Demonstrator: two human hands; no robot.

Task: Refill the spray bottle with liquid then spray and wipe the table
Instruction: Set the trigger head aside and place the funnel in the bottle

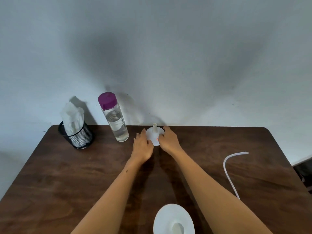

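Note:
A white spray bottle (154, 134) with a narrow open neck and a small red diamond mark stands at the back middle of the dark wooden table (67, 174); no spray head is on it. My left hand (142, 146) presses against its left side. My right hand (168, 141) grips its right side, fingers over the shoulder. A clear bottle (116, 122) with a purple cap, part full of clear liquid, stands just to the left. Further left, a black mesh cup (79, 137) holds white wipes. A white funnel (173, 220) shows at the near edge, wide mouth up.
A thin bent white tube (228, 171) lies on the table's right side. A pale wall (152, 56) rises directly behind the table's back edge. A dark object (305, 173) sits beyond the table's right edge.

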